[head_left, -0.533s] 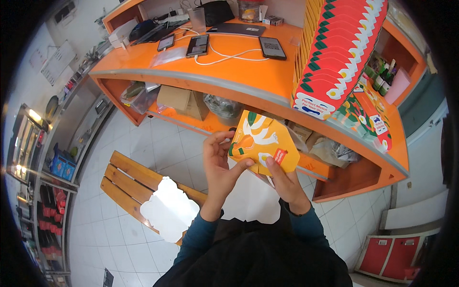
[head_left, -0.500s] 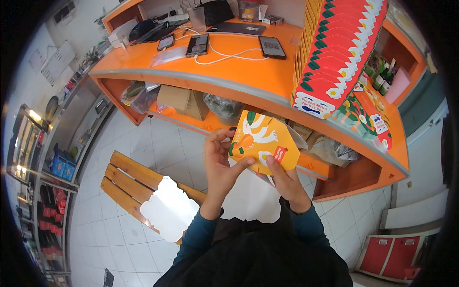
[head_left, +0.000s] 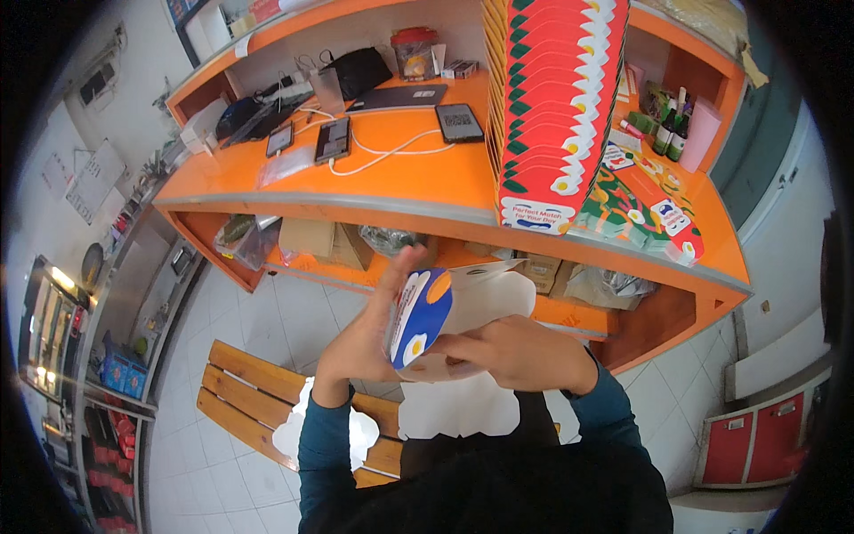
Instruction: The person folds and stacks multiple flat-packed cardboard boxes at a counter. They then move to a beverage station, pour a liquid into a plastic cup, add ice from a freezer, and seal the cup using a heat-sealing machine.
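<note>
A paper food box [head_left: 430,311] is held up in front of me, tilted so that its blue side with a printed egg shows and its white inside faces right. My left hand [head_left: 363,331] bears against the outside of the blue side, its fingers pointing up. From the right, my right hand [head_left: 527,352] reaches to the box's open side, with bent fingers at the inner wall; some fingertips are hidden. Just below, a flat white cardboard blank [head_left: 458,408] lies on my lap. Another white blank [head_left: 360,436] rests on the wooden bench, partly behind my left forearm.
A tall stack of nested red boxes [head_left: 556,125] stands at the edge of the orange counter [head_left: 391,191]. Flat printed blanks [head_left: 640,209] lie right of it. Phones with cables [head_left: 334,141] sit on the left. The wooden bench [head_left: 240,383] is at my left.
The box has turned from its yellow face to its blue side and opened up. My right hand has moved to its open side, my left to its outer side. The view has shifted.
</note>
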`<control>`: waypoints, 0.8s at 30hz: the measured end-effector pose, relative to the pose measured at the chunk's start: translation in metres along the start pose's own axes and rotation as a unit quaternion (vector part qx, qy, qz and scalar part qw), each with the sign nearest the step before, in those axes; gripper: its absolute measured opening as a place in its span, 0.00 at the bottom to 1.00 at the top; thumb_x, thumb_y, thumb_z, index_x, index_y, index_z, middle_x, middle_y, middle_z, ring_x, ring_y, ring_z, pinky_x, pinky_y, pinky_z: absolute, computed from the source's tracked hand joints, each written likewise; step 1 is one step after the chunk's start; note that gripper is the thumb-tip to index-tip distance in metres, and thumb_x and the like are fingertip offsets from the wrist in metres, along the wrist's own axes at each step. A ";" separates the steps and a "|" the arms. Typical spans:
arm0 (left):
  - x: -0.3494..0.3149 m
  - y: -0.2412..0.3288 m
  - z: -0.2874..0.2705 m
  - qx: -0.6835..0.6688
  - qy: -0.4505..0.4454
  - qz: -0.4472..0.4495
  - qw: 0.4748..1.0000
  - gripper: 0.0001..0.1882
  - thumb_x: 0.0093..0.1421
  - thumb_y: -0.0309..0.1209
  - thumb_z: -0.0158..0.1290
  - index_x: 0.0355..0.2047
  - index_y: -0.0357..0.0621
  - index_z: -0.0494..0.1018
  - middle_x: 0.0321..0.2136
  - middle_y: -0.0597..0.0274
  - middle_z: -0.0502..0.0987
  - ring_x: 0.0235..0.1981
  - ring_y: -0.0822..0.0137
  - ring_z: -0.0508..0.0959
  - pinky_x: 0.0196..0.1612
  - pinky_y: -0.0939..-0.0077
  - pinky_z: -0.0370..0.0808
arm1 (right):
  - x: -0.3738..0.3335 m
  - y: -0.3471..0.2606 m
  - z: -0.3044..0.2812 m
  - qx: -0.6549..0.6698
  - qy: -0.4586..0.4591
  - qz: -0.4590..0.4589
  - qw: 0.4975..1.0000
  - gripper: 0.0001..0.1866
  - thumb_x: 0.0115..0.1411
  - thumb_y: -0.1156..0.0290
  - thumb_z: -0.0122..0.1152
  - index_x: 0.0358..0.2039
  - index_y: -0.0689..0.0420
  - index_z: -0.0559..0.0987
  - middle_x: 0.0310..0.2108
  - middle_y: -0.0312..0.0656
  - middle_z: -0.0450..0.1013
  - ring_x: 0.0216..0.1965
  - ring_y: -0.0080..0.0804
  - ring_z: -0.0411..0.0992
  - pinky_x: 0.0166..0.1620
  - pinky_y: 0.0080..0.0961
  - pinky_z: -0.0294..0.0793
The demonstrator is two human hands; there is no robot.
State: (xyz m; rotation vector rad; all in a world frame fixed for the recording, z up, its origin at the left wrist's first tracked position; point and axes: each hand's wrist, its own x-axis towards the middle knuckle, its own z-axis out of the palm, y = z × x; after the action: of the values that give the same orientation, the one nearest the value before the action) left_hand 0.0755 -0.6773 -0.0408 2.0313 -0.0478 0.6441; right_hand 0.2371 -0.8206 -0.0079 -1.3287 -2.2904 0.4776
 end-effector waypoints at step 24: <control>0.034 0.002 0.057 -0.141 0.280 0.029 0.949 0.46 0.42 0.38 0.62 0.54 0.36 0.46 0.49 0.53 0.60 0.48 0.62 0.64 0.51 0.70 0.61 | 0.007 0.044 0.012 0.183 0.534 -0.045 0.824 0.58 0.37 0.63 0.70 0.55 0.58 0.35 0.51 0.47 0.44 0.56 0.37 0.47 0.56 0.30 0.52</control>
State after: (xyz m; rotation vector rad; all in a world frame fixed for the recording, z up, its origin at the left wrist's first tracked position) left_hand 0.1283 -0.7173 -0.0454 1.5206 0.1290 1.1619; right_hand 0.2594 -0.7943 -0.0381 -0.9057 -1.2233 0.0600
